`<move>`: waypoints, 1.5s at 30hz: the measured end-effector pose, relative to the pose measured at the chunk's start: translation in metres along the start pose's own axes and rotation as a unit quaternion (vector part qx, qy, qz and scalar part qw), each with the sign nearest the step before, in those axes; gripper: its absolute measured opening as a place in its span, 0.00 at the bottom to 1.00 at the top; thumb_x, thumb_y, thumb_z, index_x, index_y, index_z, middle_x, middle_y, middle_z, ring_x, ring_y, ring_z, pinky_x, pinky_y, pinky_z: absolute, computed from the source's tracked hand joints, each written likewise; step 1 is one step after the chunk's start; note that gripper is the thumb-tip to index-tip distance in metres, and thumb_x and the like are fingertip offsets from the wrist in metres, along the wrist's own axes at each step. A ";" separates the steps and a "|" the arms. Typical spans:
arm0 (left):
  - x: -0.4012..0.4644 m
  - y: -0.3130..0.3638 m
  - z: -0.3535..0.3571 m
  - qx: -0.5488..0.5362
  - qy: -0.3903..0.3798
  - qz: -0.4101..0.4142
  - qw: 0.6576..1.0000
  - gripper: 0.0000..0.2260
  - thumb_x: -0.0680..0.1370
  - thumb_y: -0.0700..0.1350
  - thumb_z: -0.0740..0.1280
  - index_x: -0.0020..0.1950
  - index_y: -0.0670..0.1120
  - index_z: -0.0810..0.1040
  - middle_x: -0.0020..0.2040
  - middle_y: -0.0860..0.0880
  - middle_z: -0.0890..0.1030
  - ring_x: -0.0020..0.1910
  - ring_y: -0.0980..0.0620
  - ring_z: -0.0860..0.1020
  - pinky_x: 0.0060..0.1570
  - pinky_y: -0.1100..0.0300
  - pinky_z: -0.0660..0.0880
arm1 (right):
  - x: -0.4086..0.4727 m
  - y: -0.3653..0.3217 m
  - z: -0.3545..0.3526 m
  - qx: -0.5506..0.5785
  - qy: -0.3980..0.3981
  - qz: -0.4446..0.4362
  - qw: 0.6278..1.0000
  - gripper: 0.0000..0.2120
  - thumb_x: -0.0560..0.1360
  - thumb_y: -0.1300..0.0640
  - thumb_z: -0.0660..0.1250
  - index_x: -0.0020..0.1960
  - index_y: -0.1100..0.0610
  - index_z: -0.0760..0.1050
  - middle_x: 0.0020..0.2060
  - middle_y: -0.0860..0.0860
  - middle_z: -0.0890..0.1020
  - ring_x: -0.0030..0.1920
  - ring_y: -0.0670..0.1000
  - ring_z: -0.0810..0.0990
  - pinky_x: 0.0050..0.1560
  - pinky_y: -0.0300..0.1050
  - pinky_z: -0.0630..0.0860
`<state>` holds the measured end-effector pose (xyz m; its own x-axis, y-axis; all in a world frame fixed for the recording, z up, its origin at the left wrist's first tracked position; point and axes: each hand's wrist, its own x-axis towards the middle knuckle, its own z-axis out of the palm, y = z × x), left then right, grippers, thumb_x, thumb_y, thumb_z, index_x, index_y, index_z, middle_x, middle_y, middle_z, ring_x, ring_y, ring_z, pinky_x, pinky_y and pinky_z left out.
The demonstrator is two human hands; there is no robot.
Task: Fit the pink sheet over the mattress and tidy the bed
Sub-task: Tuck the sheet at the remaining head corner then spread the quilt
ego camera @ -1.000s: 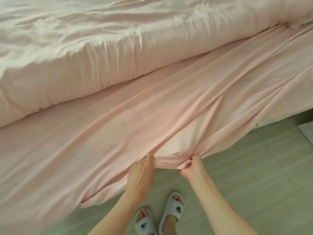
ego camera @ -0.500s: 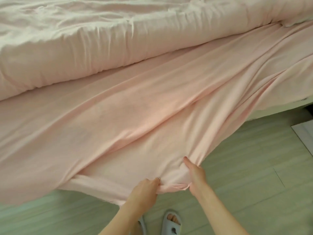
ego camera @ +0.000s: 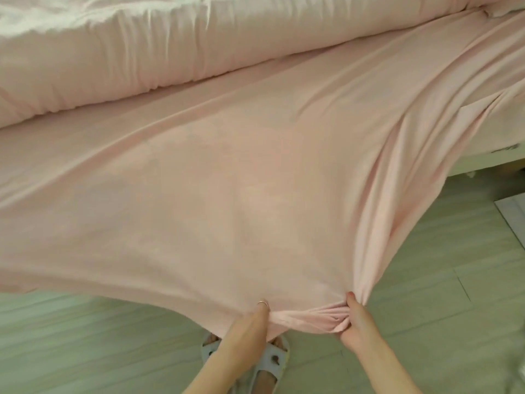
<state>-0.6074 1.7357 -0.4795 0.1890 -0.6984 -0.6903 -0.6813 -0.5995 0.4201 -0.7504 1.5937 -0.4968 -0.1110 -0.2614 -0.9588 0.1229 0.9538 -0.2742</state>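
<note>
The pink sheet (ego camera: 255, 194) spreads from the bed out over the floor, stretched taut toward me and lifted off the mattress side. My left hand (ego camera: 250, 322) grips its bunched edge at the bottom centre, a ring on one finger. My right hand (ego camera: 355, 319) grips the same gathered hem a little to the right, thumb on top. The mattress is mostly hidden under the sheet; a pale strip of the bed's side (ego camera: 483, 166) shows at the right.
A rolled pale pink duvet (ego camera: 170, 44) lies along the far half of the bed. Light wood floor (ego camera: 85, 336) fills the foreground. My feet in grey slippers (ego camera: 270, 362) stand below my hands. A white object (ego camera: 514, 211) sits at the right edge.
Both hands have pulled the sheet's hem back toward me and upward, so the fabric now spans wider and flatter over the bed's side. The view has shifted back; my slippers show again.
</note>
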 end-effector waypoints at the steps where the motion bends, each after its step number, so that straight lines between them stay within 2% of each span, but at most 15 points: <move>1: 0.000 -0.006 0.000 -0.012 0.028 -0.005 1.000 0.12 0.78 0.36 0.53 0.61 0.42 0.60 0.50 0.42 0.78 0.49 0.40 0.77 0.41 0.50 0.68 | 0.000 0.001 0.005 0.014 -0.004 0.006 1.000 0.14 0.81 0.52 0.56 0.49 0.64 0.72 0.60 0.63 0.75 0.38 0.56 0.74 0.37 0.51 0.71; 5: -0.003 -0.011 -0.007 -0.046 0.008 -0.004 0.999 0.22 0.80 0.50 0.57 0.71 0.44 0.56 0.54 0.42 0.79 0.53 0.40 0.77 0.47 0.50 0.74 | -0.010 -0.002 0.019 0.044 -0.026 -0.017 0.999 0.15 0.80 0.49 0.56 0.58 0.57 0.74 0.63 0.54 0.75 0.41 0.54 0.81 0.35 0.47 0.78; 7: 0.000 -0.008 -0.012 0.002 -0.014 -0.012 1.000 0.28 0.77 0.56 0.62 0.72 0.46 0.57 0.53 0.43 0.80 0.53 0.41 0.77 0.47 0.52 0.74 | -0.023 -0.006 0.023 0.003 -0.032 -0.057 0.998 0.24 0.77 0.40 0.58 0.65 0.54 0.71 0.62 0.51 0.76 0.52 0.54 0.80 0.50 0.52 0.78; 9: -0.001 -0.003 -0.017 0.078 0.024 0.016 0.997 0.23 0.71 0.55 0.71 0.61 0.45 0.71 0.47 0.45 0.82 0.47 0.44 0.80 0.38 0.57 0.71 | -0.037 -0.009 0.026 -0.068 -0.012 -0.099 0.993 0.34 0.72 0.34 0.61 0.69 0.56 0.67 0.64 0.51 0.74 0.63 0.54 0.74 0.63 0.53 0.71; 11: -0.001 -0.001 -0.022 0.191 0.061 0.062 0.978 0.17 0.52 0.46 0.81 0.36 0.49 0.79 0.31 0.50 0.79 0.31 0.50 0.79 0.27 0.62 0.67 | -0.044 -0.009 0.026 -0.143 -0.004 -0.154 0.978 0.31 0.72 0.40 0.67 0.65 0.61 0.70 0.62 0.54 0.76 0.58 0.53 0.74 0.58 0.46 0.71; 13: 0.001 -0.002 -0.021 0.205 0.128 0.087 0.966 0.18 0.43 0.37 0.76 0.26 0.50 0.74 0.30 0.51 0.76 0.29 0.51 0.77 0.28 0.63 0.71 | -0.047 -0.008 0.024 -0.214 -0.019 -0.174 0.961 0.23 0.73 0.51 0.70 0.61 0.64 0.72 0.57 0.56 0.77 0.52 0.52 0.74 0.50 0.41 0.71; 15: -0.002 0.001 -0.023 0.174 0.143 0.091 0.970 0.18 0.49 0.32 0.71 0.35 0.46 0.77 0.38 0.49 0.79 0.40 0.48 0.80 0.42 0.55 0.78 | -0.044 -0.007 0.021 -0.266 -0.026 -0.157 0.951 0.23 0.73 0.56 0.70 0.63 0.69 0.70 0.56 0.58 0.76 0.53 0.53 0.73 0.52 0.41 0.68; 17: -0.004 0.005 -0.028 0.143 0.128 0.066 0.979 0.22 0.62 0.28 0.62 0.54 0.42 0.73 0.48 0.46 0.78 0.51 0.46 0.77 0.60 0.56 0.70 | -0.038 -0.006 0.019 -0.293 -0.023 -0.158 0.943 0.22 0.74 0.59 0.69 0.63 0.71 0.70 0.58 0.60 0.76 0.53 0.53 0.73 0.52 0.41 0.66; 22: 0.004 0.018 -0.031 0.087 0.096 0.020 0.991 0.20 0.70 0.27 0.52 0.58 0.43 0.67 0.49 0.42 0.78 0.49 0.42 0.75 0.39 0.57 0.61 | -0.025 -0.001 0.011 -0.364 0.008 -0.190 0.912 0.18 0.76 0.58 0.67 0.58 0.71 0.73 0.48 0.58 0.77 0.48 0.54 0.73 0.48 0.43 0.70; 24: 0.009 0.024 -0.033 0.085 0.042 0.029 0.995 0.16 0.71 0.28 0.53 0.53 0.44 0.68 0.41 0.44 0.76 0.45 0.42 0.75 0.37 0.55 0.62 | -0.017 0.000 0.003 -0.401 0.035 -0.197 0.894 0.18 0.77 0.56 0.65 0.56 0.72 0.74 0.47 0.60 0.78 0.48 0.57 0.75 0.45 0.48 0.75; 26: 0.009 0.027 -0.032 0.079 -0.076 0.035 0.993 0.10 0.75 0.31 0.55 0.52 0.43 0.69 0.41 0.45 0.75 0.44 0.44 0.76 0.38 0.54 0.68 | -0.013 0.000 -0.006 -0.449 0.077 -0.199 0.868 0.18 0.77 0.56 0.64 0.56 0.72 0.75 0.51 0.63 0.80 0.52 0.63 0.78 0.53 0.55 0.76; 28: 0.000 0.023 -0.031 0.026 -0.250 0.019 0.968 0.14 0.78 0.42 0.62 0.64 0.42 0.69 0.60 0.43 0.75 0.59 0.43 0.74 0.55 0.53 0.72 | -0.014 -0.001 -0.012 -0.492 0.118 -0.183 0.843 0.17 0.77 0.58 0.64 0.59 0.71 0.74 0.57 0.66 0.79 0.58 0.65 0.77 0.57 0.52 0.72; 30: -0.012 0.015 -0.027 -0.029 -0.336 -0.011 0.941 0.25 0.78 0.50 0.64 0.73 0.48 0.61 0.70 0.48 0.68 0.69 0.46 0.67 0.65 0.53 0.65 | -0.018 -0.001 -0.014 -0.513 0.133 -0.160 0.833 0.20 0.76 0.58 0.65 0.61 0.71 0.72 0.60 0.66 0.77 0.61 0.64 0.75 0.58 0.51 0.71; 38: -0.016 -0.079 -0.110 -0.033 -0.042 -0.047 0.997 0.16 0.81 0.45 0.56 0.70 0.48 0.66 0.69 0.50 0.71 0.67 0.49 0.69 0.64 0.58 0.66 | -0.054 0.029 0.099 -0.598 0.034 -0.224 0.769 0.25 0.77 0.55 0.64 0.68 0.66 0.64 0.67 0.63 0.71 0.67 0.60 0.70 0.63 0.46 0.67; 45: -0.043 -0.220 -0.190 0.024 0.142 -0.086 0.986 0.21 0.80 0.45 0.57 0.73 0.50 0.60 0.71 0.51 0.64 0.67 0.48 0.68 0.63 0.55 0.68 | -0.101 0.096 0.244 -0.686 -0.072 -0.387 0.612 0.23 0.79 0.54 0.60 0.71 0.59 0.63 0.69 0.55 0.70 0.69 0.54 0.68 0.65 0.42 0.65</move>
<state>-0.3317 1.8234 -0.4303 0.4903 -0.6731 -0.5537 -0.6528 -0.7045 0.2783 -0.4871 1.6751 -0.4440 0.4874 -0.6295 -0.6050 -0.8663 -0.2623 -0.4251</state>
